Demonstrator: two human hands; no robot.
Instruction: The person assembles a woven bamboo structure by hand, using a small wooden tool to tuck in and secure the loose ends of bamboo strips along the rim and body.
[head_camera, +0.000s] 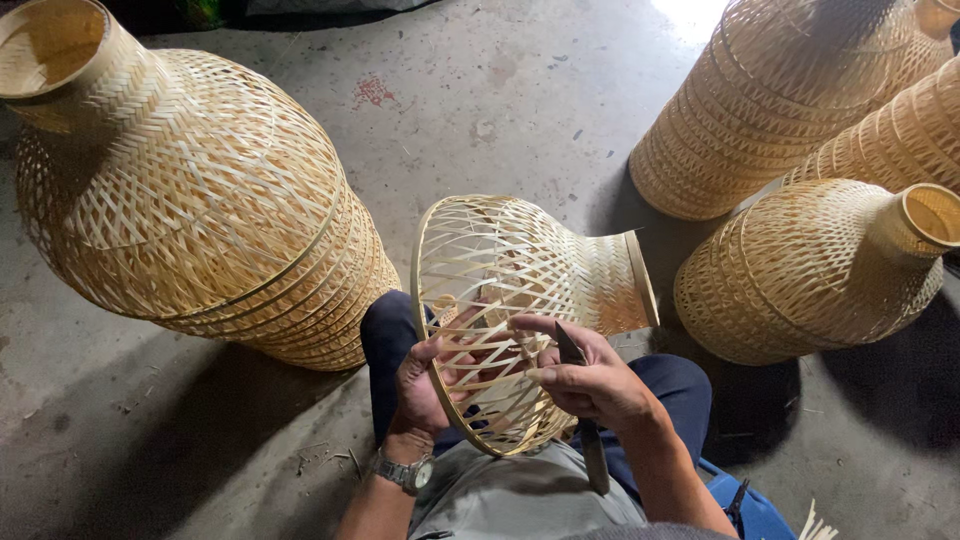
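Between both hands, a pale, bell-shaped openwork bamboo basket (520, 300) is held on its side over the lap. Its round rim is gripped by the left hand (425, 385); a slim grey blade (585, 420) is clasped by the right hand (590, 380) against the rim. Finished woven bamboo baskets (190, 200) stand left of the left hand.

Basket (520, 290) and knife (585, 420) in the lap

The basket is an open bamboo weave, pale yellow, bell-shaped with a wide round rim and a narrower, tightly woven neck. It lies on its side across the knees, wide mouth turned towards the person, neck pointing away to the right. The left hand (425, 385) grips the rim at its lower left, fingers reaching inside through the mouth. The right hand (590, 380) rests on the lower right of the rim and holds the knife, a slim dark blade, its handle slanting down towards the body
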